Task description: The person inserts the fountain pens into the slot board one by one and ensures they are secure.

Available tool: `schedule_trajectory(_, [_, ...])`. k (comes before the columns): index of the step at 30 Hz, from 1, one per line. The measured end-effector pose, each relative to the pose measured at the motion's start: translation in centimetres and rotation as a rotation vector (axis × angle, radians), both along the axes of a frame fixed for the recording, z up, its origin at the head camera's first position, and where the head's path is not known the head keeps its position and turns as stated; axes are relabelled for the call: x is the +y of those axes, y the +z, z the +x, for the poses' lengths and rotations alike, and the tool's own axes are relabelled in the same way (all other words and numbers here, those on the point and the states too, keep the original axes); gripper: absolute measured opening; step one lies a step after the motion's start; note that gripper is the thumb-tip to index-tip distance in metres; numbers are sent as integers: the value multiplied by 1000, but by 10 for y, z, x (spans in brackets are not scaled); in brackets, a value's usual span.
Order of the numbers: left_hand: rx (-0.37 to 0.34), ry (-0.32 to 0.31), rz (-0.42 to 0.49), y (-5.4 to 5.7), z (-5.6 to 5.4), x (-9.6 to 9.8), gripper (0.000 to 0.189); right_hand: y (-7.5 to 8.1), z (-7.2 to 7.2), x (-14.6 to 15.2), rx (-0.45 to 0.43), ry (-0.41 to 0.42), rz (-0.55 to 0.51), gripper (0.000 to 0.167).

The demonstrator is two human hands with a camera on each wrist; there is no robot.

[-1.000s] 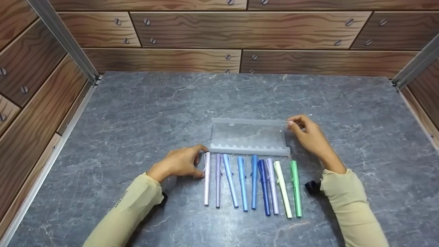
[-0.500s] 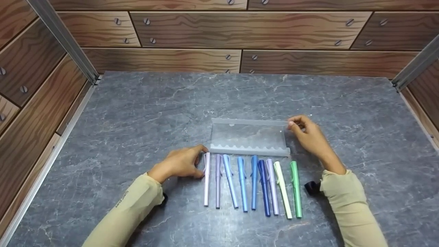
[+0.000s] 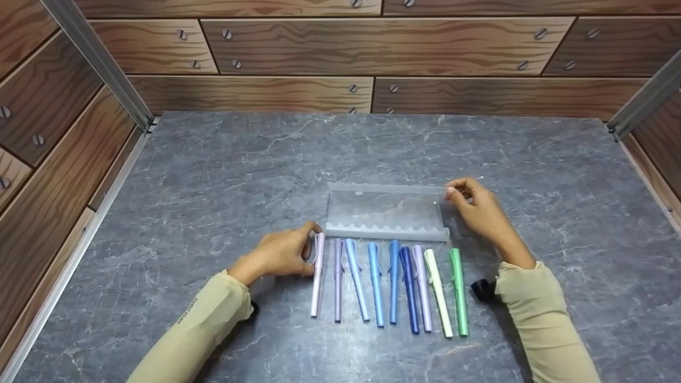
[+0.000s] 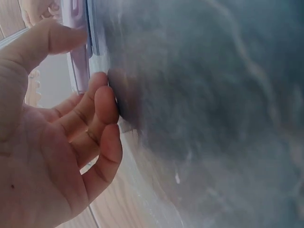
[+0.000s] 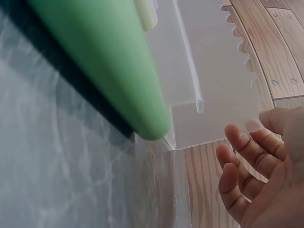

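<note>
My left hand [image 3: 282, 250] pinches the pale pink pen [image 3: 317, 287] at the left end of a row of capped pens. Thumb and fingertips lie near its cap, and the pen leans slightly, lower end to the left. In the left wrist view the pen [image 4: 78, 61] stands between thumb and fingers. A clear plastic pen holder [image 3: 385, 207] with a scalloped strip lies just beyond the row. Its far right corner is pinched between thumb and index finger of my right hand [image 3: 476, 210]; the other fingers are loosely bent in the right wrist view.
Right of the held pen lie a purple pen [image 3: 338, 287], several blue pens [image 3: 376, 287], a lilac pen [image 3: 423, 292], a pale yellow pen [image 3: 439, 298] and a green pen [image 3: 459, 298]. The grey marbled table [image 3: 239, 165] ends at wood-patterned walls [image 3: 298, 48].
The pale pink pen has tilted, its lower end swinging left and its cap rising slightly, with my left hand at it. My right hand and the holder stay in place.
</note>
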State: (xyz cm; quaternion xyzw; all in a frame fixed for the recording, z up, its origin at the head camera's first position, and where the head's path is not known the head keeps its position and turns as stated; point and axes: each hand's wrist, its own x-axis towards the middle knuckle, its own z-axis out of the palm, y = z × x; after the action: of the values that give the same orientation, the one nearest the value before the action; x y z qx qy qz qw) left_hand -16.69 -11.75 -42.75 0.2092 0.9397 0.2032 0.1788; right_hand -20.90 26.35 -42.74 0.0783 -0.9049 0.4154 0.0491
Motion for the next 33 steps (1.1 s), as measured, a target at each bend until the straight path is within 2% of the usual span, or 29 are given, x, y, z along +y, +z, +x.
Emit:
schedule_trajectory(6, [-53, 12, 129, -2, -2, -2, 66, 0, 0, -1, -10, 1, -8, 28])
schedule_trajectory(10, [-122, 38, 228, -3, -2, -3, 66, 0, 0, -1, -8, 5, -12, 28])
schedule_trajectory(17, [-264, 46, 415, -3, 0, -4, 65, 1, 0, -2, -5, 13, -35, 26])
schedule_trajectory(26, [-337, 40, 501, -3, -2, -3, 62, 2, 1, -1, -25, 20, -41, 29])
schedule_trajectory(33, [-335, 53, 531, 2, -2, -2, 61, 0, 0, 0, -23, 16, -43, 28])
